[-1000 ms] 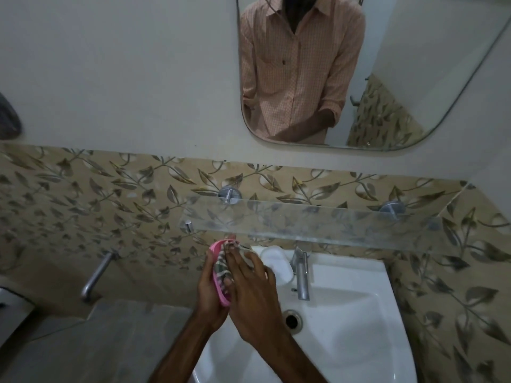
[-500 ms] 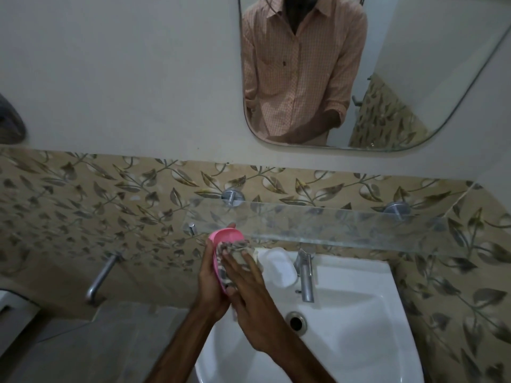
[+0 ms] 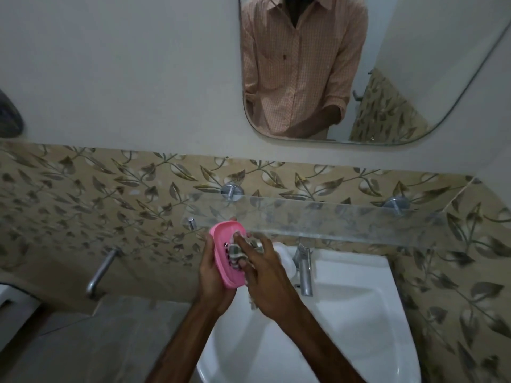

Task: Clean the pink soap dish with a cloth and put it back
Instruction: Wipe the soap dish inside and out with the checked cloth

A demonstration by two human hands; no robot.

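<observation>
The pink soap dish (image 3: 224, 246) is an oval plastic tray with drain holes, held tilted above the left rim of the sink. My left hand (image 3: 213, 275) grips it from behind and below. My right hand (image 3: 265, 275) presses a checked cloth (image 3: 235, 251) into the inside of the dish. A tail of the cloth hangs below my right palm. Part of the dish's lower end is hidden by my right fingers.
A white sink (image 3: 345, 313) with a steel tap (image 3: 304, 268) lies under my hands. A white bar of soap (image 3: 284, 257) rests on its back rim. A glass shelf (image 3: 331, 222) runs along the leaf-patterned tiles, with a mirror (image 3: 359, 64) above and a wall spout (image 3: 102, 269) at the left.
The dish has turned so that more of its pink inside faces me. My right hand with the cloth has slid down from the upper end toward the middle of the dish.
</observation>
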